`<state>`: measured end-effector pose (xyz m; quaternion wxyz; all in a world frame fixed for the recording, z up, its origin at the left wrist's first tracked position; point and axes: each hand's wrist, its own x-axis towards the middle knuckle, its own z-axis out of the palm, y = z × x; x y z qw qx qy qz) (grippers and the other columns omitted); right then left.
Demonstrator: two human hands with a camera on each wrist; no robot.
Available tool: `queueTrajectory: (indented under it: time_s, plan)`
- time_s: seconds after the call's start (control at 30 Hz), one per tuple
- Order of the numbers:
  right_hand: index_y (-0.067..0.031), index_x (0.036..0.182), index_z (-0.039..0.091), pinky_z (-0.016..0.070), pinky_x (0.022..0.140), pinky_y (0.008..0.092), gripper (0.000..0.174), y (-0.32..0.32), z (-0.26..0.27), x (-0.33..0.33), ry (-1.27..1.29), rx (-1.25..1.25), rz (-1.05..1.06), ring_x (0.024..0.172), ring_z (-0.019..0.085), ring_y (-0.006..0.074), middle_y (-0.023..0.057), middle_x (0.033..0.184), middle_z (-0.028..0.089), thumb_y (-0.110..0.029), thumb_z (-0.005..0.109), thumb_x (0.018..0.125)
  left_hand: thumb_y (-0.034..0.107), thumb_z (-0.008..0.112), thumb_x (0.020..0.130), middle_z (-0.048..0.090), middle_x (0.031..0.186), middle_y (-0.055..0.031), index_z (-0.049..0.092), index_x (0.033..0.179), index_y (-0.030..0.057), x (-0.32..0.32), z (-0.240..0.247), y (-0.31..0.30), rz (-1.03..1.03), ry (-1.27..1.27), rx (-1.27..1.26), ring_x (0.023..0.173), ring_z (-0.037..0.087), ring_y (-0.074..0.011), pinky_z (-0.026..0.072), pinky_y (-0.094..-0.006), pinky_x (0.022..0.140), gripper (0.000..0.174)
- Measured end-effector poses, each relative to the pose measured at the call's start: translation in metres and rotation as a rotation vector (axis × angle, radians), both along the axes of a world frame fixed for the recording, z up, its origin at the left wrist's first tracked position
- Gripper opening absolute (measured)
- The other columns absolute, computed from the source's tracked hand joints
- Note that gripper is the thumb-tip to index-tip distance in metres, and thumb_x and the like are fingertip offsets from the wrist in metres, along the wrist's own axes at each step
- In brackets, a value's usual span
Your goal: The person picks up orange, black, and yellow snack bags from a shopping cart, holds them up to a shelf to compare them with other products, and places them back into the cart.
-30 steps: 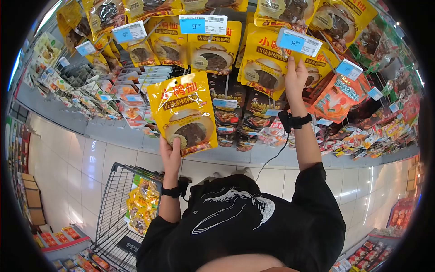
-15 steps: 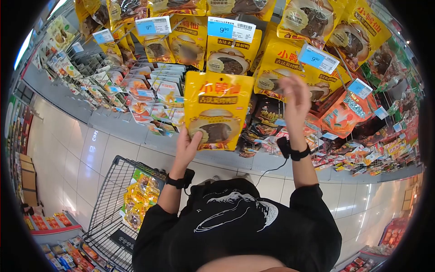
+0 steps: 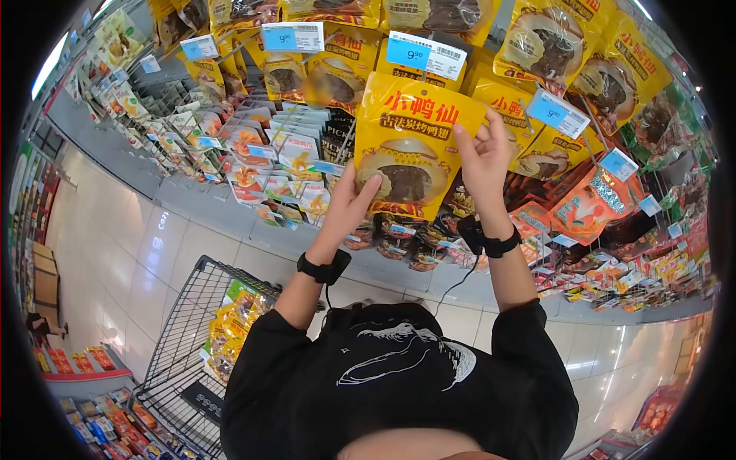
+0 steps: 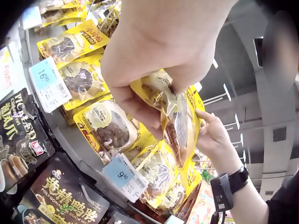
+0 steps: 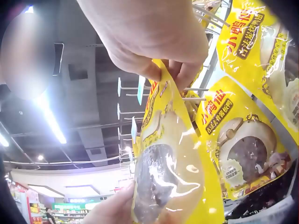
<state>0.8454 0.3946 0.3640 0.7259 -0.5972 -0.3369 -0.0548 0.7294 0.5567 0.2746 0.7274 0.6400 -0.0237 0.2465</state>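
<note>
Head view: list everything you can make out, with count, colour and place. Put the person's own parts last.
Held pouch: one, yellow, between both hands
Hung pouches: many, yellow, upper rack
Price tags: many, blue and white, rack front
White packs: several, left of held pouch
Dark packs: several, mostly black, left of and below held pouch
Orange packs: several, rack, right
Cart: one, dark, lower left
Cart packs: several, mostly yellow, inside cart
Cartons: stacked, count unclear, brown, far left
Floor: one, pale tiles, below rack
Wrist cameras: two, black, one per wrist
Shirt: one, black, white print, bottom centre
Left hand: one, bare, gripping pouch's lower left
Right hand: one, bare, pinching pouch's upper right
</note>
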Motion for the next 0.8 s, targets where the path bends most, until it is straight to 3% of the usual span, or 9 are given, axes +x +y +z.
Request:
queueTrajectory:
  time_s: [0.3,0.63,0.73,0.8]
  plan:
    - [0.0025,0.123,0.039,0.0540,0.063,0.0213,0.037,0.004,0.000,0.013,0.015,-0.014,-0.013,0.085,0.065,0.0124,0.0128,0.105,0.064,-0.001,0.054,0.090,0.018,0.054,0.093,0.058,0.101,-0.0066,0.046,0.116,-0.0009,0.014,-0.008,0.006,0.066,-0.030,0.046,0.092,0.053,-0.0094,0.0442,-0.0248,0.080,0.031]
    - [0.0026,0.121,0.041,0.0536,0.061,0.0211,0.034,0.013,-0.005,0.028,0.034,0.024,-0.019,0.081,0.065,0.0111,0.0107,0.102,0.065,-0.002,0.054,0.090,0.020,0.055,0.093,0.059,0.101,-0.0096,0.047,0.114,-0.0003,0.026,-0.007,0.011,0.081,-0.003,0.088,0.092,0.054,-0.0123,0.0444,-0.0268,0.080,0.031]
    - [0.0032,0.114,0.047,0.0537,0.061,0.0216,0.026,0.016,-0.006,0.044,0.041,0.008,-0.045,0.080,0.065,0.0116,0.0102,0.100,0.065,-0.001,0.054,0.089,0.017,0.055,0.092,0.060,0.098,-0.0102,0.045,0.116,-0.0001,0.042,-0.009,0.020,0.148,0.009,0.222,0.085,0.056,-0.0138,0.0454,-0.0270,0.076,0.032]
    - [0.0036,0.105,0.052,0.0537,0.062,0.0220,0.017,0.023,-0.007,0.055,0.010,0.011,-0.081,0.081,0.065,0.0122,0.0101,0.097,0.065,0.000,0.054,0.088,0.015,0.056,0.091,0.060,0.099,-0.0108,0.043,0.119,0.0000,0.045,-0.008,0.021,0.136,0.032,0.175,0.085,0.056,-0.0137,0.0456,-0.0268,0.074,0.034]
